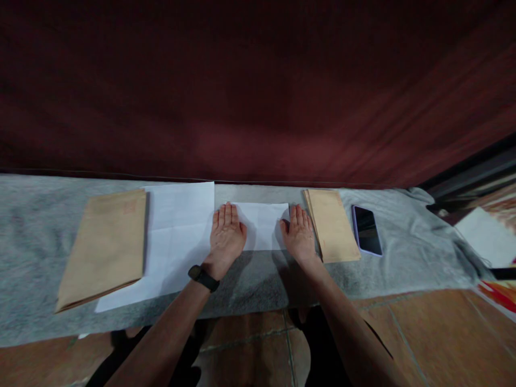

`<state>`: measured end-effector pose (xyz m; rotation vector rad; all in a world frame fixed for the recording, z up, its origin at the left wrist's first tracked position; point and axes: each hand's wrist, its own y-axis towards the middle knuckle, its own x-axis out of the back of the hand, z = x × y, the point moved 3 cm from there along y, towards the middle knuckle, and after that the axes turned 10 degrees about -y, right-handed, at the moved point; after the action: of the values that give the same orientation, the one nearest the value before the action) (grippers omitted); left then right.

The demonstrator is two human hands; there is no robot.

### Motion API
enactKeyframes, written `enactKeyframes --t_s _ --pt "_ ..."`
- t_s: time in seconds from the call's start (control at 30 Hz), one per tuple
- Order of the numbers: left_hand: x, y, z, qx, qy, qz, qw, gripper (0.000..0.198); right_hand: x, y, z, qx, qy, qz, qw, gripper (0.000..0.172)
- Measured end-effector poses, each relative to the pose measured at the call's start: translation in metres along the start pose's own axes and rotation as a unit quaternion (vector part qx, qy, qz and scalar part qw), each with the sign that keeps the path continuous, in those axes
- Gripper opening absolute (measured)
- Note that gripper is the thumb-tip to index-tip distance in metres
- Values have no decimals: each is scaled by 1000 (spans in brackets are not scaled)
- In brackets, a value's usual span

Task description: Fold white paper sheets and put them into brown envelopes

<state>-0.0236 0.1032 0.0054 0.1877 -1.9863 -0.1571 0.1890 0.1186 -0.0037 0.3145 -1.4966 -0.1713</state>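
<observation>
A white sheet of paper [264, 228], narrow and wide, lies in the middle of the grey cloth. At its left end rests my left hand [228, 230], flat with the fingers stretched out and the thumb toward the paper. My right hand [299, 232] is flat too, at the sheet's right end, fingers extended. Neither hand grips anything. Larger white paper [179, 236] with crease lines lies just left of my left hand. Close by my right hand is a small stack of brown envelopes [334, 226].
A large brown envelope [107, 244] overlaps the white paper on the left. To the right lies a phone [367, 230] with a purple edge. Grey cloth [419, 252] covers the narrow surface, and a dark red curtain [258, 97] hangs behind it. Tiled floor [443, 333] shows below.
</observation>
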Motion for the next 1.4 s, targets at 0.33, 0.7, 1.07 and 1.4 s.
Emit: enactKeyframes --t_s 0.33,0.7,1.07,1.4 --pt "-13 -39 -41 -144 -41 49 987 61 15 -18 51 143 117 54 981 58" --pt "-13 -41 -32 -131 -18 61 989 57 10 -25 56 153 59 60 985 52" --pt "-4 -41 -23 -97 22 33 994 55 1 -24 35 133 20 20 991 54" --pt "-3 -42 -14 -82 12 18 996 57 0 -22 19 115 7 23 993 55"
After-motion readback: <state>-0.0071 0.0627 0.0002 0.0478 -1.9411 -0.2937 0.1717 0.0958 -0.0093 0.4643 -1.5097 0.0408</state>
